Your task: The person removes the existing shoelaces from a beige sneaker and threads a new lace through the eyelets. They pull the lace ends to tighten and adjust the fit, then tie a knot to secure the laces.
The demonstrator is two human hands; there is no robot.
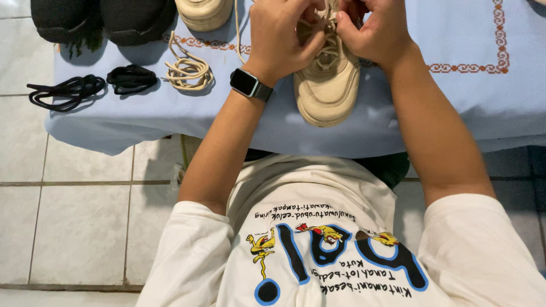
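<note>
We pinch the beige lace (325, 25) with both hands: the left hand (282, 35) and the right hand (375, 31) are closed on it, above the tongue of the beige shoe (328, 79). The shoe lies on the blue cloth (455, 102). Its long axis runs toward us and its toe points to our body. A loose beige lace (187, 69) lies to the left.

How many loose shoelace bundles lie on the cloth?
3: two black bundles at left, one beige bundle beside the wrist. More may lie beyond the top edge.
</note>
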